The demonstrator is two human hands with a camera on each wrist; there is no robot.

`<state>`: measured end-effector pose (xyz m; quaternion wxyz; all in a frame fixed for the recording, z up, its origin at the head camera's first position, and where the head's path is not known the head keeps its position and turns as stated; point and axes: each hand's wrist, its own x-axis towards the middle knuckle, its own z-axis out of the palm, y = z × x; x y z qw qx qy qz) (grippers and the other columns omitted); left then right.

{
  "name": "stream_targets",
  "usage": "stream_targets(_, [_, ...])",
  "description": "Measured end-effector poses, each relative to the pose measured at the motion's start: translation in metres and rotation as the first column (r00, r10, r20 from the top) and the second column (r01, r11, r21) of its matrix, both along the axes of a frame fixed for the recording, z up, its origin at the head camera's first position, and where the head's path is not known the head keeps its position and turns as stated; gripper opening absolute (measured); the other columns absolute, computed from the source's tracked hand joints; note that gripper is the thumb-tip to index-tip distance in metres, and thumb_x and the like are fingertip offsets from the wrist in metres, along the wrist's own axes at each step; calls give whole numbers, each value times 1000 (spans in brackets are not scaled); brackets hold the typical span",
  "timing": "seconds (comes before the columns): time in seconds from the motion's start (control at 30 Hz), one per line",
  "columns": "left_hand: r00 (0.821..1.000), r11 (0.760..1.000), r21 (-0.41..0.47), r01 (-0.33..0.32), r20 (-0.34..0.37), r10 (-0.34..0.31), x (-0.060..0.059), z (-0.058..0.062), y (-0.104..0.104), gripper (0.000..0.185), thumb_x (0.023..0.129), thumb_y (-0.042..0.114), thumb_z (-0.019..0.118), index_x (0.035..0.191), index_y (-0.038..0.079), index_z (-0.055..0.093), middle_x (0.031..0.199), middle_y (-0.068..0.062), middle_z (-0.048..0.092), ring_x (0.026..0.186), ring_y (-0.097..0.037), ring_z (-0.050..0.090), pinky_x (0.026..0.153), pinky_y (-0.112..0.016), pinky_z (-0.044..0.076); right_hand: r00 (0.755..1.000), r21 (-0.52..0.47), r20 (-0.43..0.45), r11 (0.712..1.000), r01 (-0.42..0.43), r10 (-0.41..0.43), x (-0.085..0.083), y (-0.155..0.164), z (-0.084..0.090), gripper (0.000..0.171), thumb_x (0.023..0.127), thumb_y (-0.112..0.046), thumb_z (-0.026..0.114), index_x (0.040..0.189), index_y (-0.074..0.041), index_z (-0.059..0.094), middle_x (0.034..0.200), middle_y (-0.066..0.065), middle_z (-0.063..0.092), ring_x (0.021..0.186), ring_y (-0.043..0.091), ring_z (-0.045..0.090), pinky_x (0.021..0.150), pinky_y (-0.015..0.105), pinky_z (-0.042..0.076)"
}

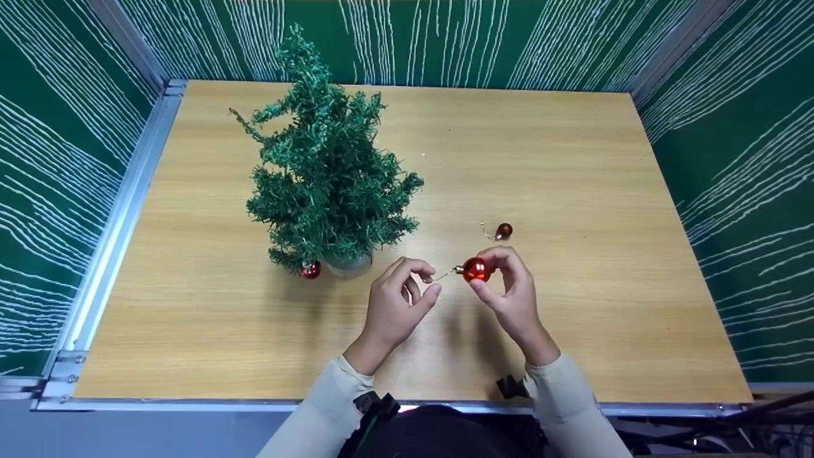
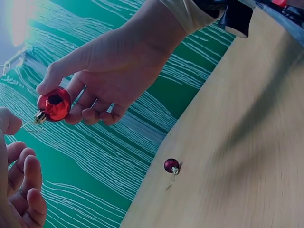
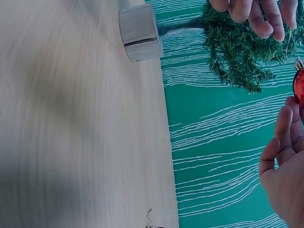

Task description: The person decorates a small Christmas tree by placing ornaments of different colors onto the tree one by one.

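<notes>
Between thumb and fingers, my right hand (image 1: 514, 299) pinches a shiny red Christmas bauble (image 1: 476, 270); its gold cap faces left. From the cap a thin gold string (image 1: 446, 275) runs straight to the fingertips of my left hand (image 1: 399, 302), whose thumb and index finger pinch its end. The left wrist view shows the same bauble (image 2: 54, 105) up close, above the table. Left of both hands stands a small green tinsel tree (image 1: 331, 178) on a pale round base (image 1: 348, 266). Another red bauble (image 1: 310, 270) shows at the tree's lower front branches.
A smaller dark red bauble (image 1: 504, 230) with its own string lies on the wooden table (image 1: 572, 165), beyond my right hand. Green walls (image 1: 432, 44) with white streaks enclose the back and sides. A metal rail (image 1: 127, 210) follows the left edge.
</notes>
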<state>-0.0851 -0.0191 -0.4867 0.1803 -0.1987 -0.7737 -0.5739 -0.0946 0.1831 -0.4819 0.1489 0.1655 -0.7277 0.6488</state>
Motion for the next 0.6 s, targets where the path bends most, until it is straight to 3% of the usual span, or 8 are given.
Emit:
stream_targets(0.23, [999,999,37,-19,-43,20,-1,1,2,8,84,8,73,89,8,66,84,0,64,55,-6,51,48,-22,46,1000,-3,-5,1000,1,-1,1,-1,-2,33,76,13,70,104,12,54,100,1,61,88,12,57,83,22,47])
stream_targets(0.6, [998,998,60,-31,-49,34,-3,3,4,6,86,8,70,88,11,66,83,0,62,55,-7,52,50,-21,45,1000,-33,12,999,-4,5,3,-4,-1,33,74,15,70,103,13,54,98,1,62,87,13,57,81,23,46])
